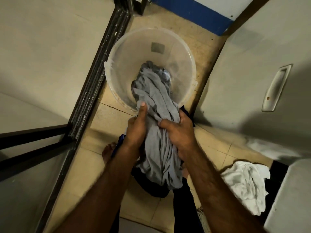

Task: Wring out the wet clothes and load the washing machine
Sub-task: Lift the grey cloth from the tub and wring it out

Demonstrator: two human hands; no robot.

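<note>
Grey garment (158, 148) across bucket (117, 81) rim

Home laundry corner, tiled floor (104, 125), clear bucket (121, 64), white appliance (252, 64)

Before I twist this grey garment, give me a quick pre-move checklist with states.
1. Left hand grips grey garment: ok.
2. Right hand grips it: ok.
3. Far end hangs in bucket: ok.
4. Near end over bucket: not ok, hangs short of the rim.
5. Water already wrung out: cannot tell.
6. Room beside white cloth at right: cannot tell.
</note>
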